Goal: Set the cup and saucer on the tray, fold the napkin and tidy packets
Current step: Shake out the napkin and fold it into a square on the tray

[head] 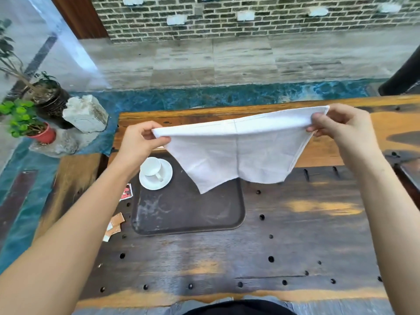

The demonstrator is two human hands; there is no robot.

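Stretching between both hands, the napkin hangs, left grip and right grip pinching its top corners.

A plain white cloth napkin, white ceramic cup and saucer, dark brown plastic tray, orange-and-white paper packets.

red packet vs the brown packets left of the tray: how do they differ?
Colour: the red packet has a red and dark print; the brown packets are tan with white ends.
Count: the red packet lies alone; the brown packets lie in a loose, overlapping heap.
Place: the red packet sits farther from the person, close to the saucer; the brown packets sit nearer, by the tray front corner.
Shared: all lie on the table, off the tray.
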